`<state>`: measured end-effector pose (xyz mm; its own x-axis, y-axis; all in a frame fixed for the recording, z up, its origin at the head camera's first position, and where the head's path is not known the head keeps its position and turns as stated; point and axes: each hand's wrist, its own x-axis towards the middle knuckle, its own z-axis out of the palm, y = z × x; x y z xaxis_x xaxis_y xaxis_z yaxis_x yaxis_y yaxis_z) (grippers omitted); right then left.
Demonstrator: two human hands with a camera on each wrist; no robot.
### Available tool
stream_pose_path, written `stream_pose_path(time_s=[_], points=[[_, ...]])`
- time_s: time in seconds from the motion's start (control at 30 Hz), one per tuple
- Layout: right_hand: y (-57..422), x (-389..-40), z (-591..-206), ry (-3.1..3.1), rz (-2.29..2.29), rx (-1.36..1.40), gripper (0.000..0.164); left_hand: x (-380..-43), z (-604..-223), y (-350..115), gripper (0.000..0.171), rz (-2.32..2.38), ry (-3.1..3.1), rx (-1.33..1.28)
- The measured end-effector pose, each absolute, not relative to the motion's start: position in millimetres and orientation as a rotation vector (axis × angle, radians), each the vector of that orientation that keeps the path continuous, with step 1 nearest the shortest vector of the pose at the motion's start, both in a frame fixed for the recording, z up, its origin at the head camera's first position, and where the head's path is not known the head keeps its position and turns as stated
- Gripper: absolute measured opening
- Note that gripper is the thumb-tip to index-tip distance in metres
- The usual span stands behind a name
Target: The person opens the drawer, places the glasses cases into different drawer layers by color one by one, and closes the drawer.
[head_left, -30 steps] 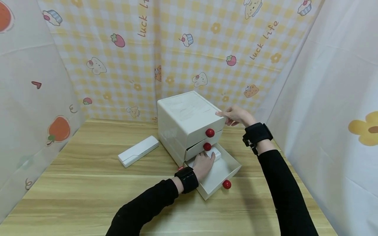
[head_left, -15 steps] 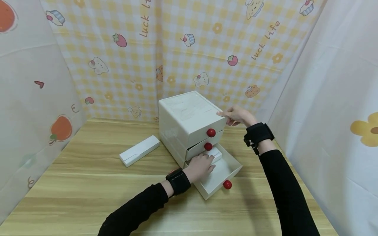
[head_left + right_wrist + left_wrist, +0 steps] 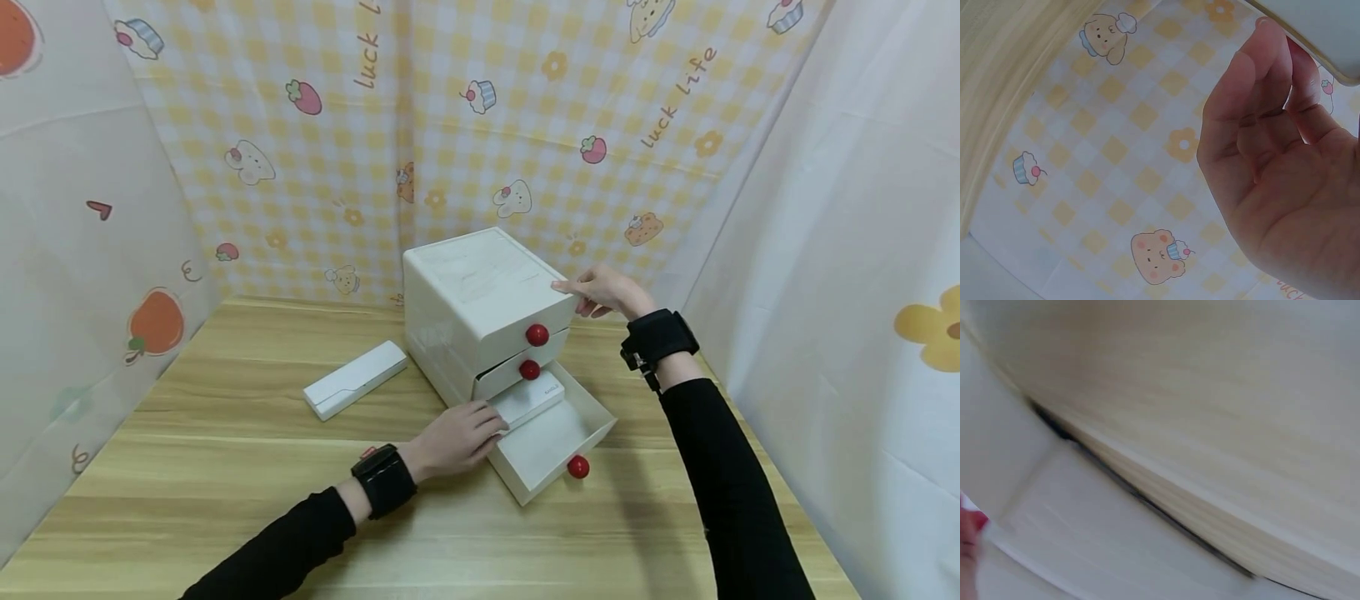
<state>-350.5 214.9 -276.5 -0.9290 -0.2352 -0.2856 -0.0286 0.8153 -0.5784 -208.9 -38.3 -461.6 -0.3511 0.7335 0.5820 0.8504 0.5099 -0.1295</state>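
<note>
A white desktop drawer cabinet with red ball knobs stands on the table, its bottom drawer pulled out. Inside that drawer, at the back, lies a long white box with small grey print on one end. My left hand is at the drawer's left rim, fingers slightly bent, fingertips beside the near end of the box. In the blurred left wrist view, only a bit of my fingers shows at the edge. My right hand touches the cabinet's top right edge with an outstretched digit, its other fingers loosely bent.
Left of the cabinet, a white oblong case with a flap line lies on the wooden table. The middle drawer sticks out slightly. A checked curtain hangs behind, with white cloth to the right.
My left hand has drawn back leftward from inside the bottom drawer to its left rim, leaving more of the white box showing. My right hand has stayed on the cabinet's edge.
</note>
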Motion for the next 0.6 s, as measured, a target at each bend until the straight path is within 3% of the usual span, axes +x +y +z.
stream_pose_path(time_s=[0.27,0.6], points=[[215.8,-351.2,-277.1,2.657,-0.847,-0.211,0.059,-220.6,-462.5,-93.2,0.019,-0.285,-2.117,-1.324],[215.4,-349.6,-277.1,2.669,-0.848,-0.217,0.058,-245.3,-459.7,-162.1,0.027,-0.092,-2.430,-0.991]])
